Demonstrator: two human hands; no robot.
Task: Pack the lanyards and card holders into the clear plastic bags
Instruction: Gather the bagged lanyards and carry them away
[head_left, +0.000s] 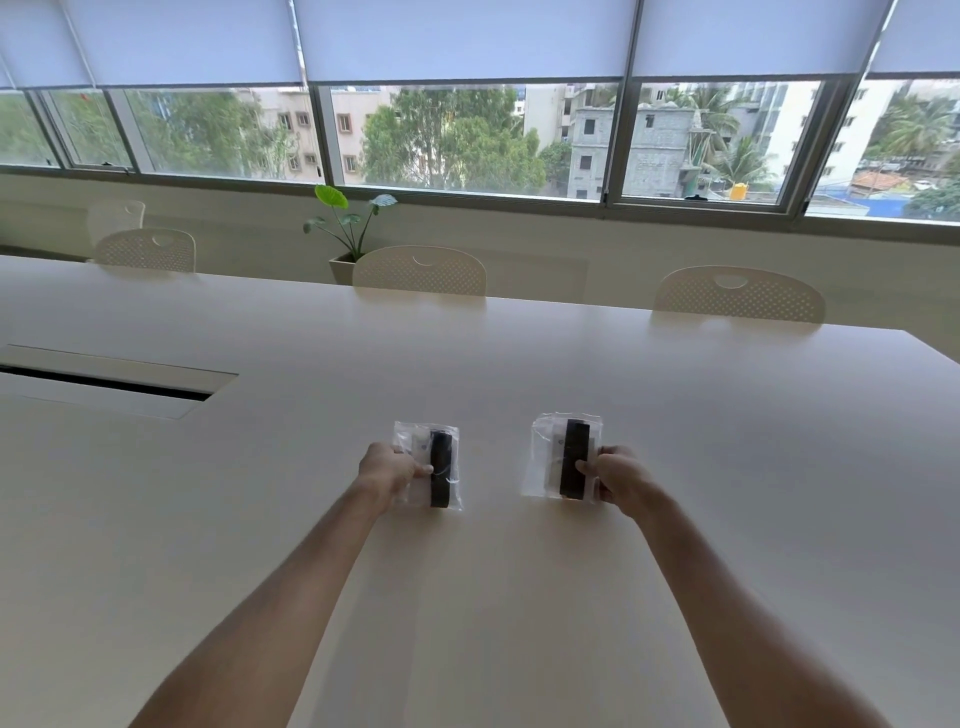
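Note:
Two clear plastic bags lie on the white table (519, 597), each with a folded black lanyard and a pale card holder inside. The left bag (444, 441) sits under my left hand (389, 470), whose thumb and fingers pinch its left side beside the black lanyard (441, 475). The right bag (543, 457) is gripped at its right edge by my right hand (618, 478), next to its black lanyard (574, 460). The bags are about a hand's width apart.
A recessed cable slot (109, 384) is set into the table at the left. Three perforated white chairs (421, 273) stand along the far edge, with a potted plant (345, 228) behind them below the windows.

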